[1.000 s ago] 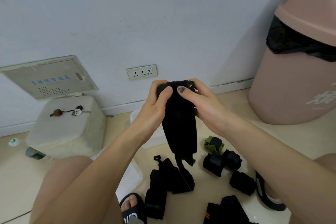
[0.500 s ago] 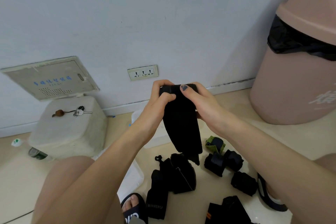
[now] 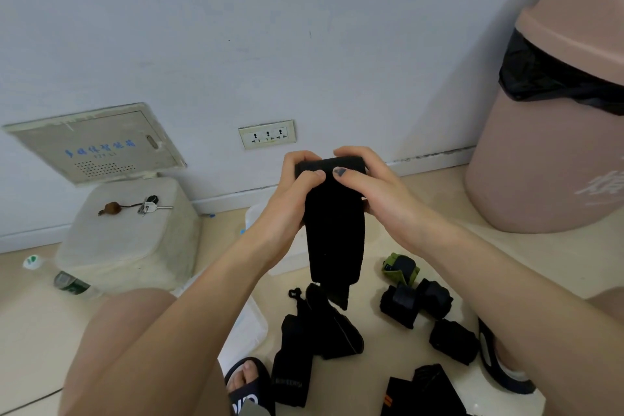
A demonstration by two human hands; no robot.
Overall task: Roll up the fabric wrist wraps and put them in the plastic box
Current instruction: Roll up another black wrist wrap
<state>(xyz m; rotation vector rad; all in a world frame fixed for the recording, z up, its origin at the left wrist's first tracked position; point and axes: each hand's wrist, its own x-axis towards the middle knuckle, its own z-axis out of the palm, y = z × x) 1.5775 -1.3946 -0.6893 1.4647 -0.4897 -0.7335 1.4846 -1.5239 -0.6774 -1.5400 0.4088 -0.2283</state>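
A long black wrist wrap [image 3: 334, 236] hangs in the air in front of me, its top end rolled over. My left hand [image 3: 290, 192] and my right hand [image 3: 371, 186] both grip that rolled top, thumbs pressed on the front. Its loose tail dangles just above the floor. Several rolled black wraps [image 3: 415, 304] and a green one [image 3: 400, 268] lie on the floor to the right. Unrolled black wraps [image 3: 314, 338] lie below the tail. The clear plastic box [image 3: 251, 223] sits behind my left arm, mostly hidden.
A white lidded box [image 3: 125, 233] with keys [image 3: 148, 208] on top stands at the left by the wall. A large pink bin [image 3: 553, 132] fills the right side. A plastic bottle [image 3: 60, 280] lies on the floor at left. My sandalled foot [image 3: 246, 385] is at the bottom.
The roll at the wrap's top has grown thicker between my hands, and the hanging tail has shortened and risen off the floor pile.
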